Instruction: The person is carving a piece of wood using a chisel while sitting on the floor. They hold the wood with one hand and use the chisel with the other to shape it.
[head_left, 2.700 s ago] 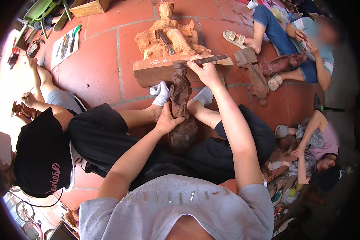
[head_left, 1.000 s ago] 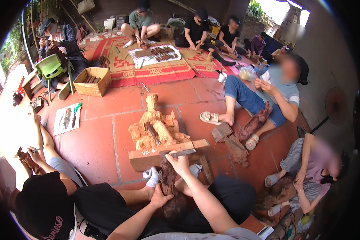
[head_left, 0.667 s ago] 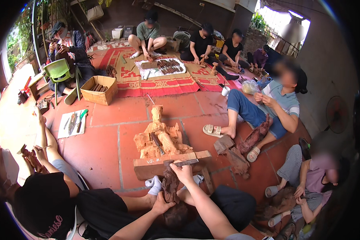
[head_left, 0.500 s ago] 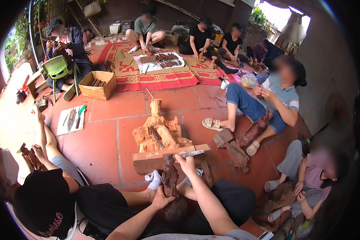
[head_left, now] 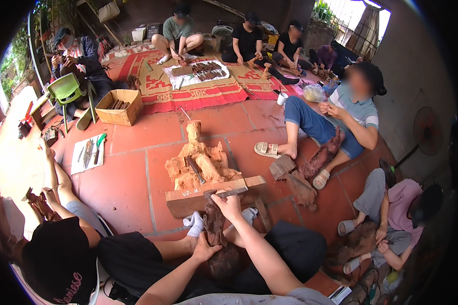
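Observation:
My left hand (head_left: 204,248) is closed around the lower part of a dark brown wood carving (head_left: 215,229), which stands upright between my legs. In my right hand (head_left: 229,205) is a flat, grey, file-like strip (head_left: 235,192), pinched between thumb and fingers. The strip lies crosswise over the carving's top end, and that end is partly hidden by it and my hand. Just beyond stands a pale wood figure carving (head_left: 203,158) on a thick wooden block (head_left: 188,204). A dark-handled chisel (head_left: 195,171) rests against the pale figure.
Tools lie on a white sheet (head_left: 79,163) at left, near a cardboard box (head_left: 107,113) of wood pieces. A co-worker (head_left: 359,109) sits at right beside wood blocks (head_left: 301,190); another person's black cap (head_left: 56,259) is close at my left. Others sit around a red mat (head_left: 160,104).
My right hand and the grey strip have shifted left and slightly toward me across the carving's top. My left hand keeps its grip. The whole view has shifted a little.

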{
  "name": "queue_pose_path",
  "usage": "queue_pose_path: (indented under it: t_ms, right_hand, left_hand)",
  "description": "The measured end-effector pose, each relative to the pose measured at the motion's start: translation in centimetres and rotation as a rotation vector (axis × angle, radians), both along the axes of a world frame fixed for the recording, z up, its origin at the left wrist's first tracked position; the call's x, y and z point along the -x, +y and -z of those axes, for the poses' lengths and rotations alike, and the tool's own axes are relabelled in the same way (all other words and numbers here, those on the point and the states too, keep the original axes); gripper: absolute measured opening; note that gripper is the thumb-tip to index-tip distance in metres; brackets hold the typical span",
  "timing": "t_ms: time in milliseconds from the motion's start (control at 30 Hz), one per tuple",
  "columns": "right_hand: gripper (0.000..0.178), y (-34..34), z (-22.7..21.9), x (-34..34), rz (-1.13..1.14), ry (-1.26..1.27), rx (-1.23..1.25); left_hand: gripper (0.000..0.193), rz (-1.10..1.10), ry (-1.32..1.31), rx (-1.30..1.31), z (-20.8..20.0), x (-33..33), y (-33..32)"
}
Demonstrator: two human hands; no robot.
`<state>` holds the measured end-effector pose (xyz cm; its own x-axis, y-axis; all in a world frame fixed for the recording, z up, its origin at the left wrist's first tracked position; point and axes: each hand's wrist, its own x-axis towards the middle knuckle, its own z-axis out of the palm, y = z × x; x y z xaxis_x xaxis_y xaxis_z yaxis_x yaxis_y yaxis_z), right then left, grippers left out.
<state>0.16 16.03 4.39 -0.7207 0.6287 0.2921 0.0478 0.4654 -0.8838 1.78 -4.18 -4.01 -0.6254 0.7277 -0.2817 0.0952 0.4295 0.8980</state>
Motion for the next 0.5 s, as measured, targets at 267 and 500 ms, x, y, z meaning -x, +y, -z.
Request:
queue_pose_path:
  t_ms: [267,500]
  right_hand:
    - [0.02,-0.4,-0.2,0.4,0.005,0.136,-0.101]
    - [0.013,2.4,2.8,-0.2,-0.092,0.12,0.409]
  left_hand:
    - [0.091,-0.009,-0.035,0.0,-0.5,0.1,-0.2]
    - [0.092,0.013,-0.04,-0.015,0.4,0.1,0.3]
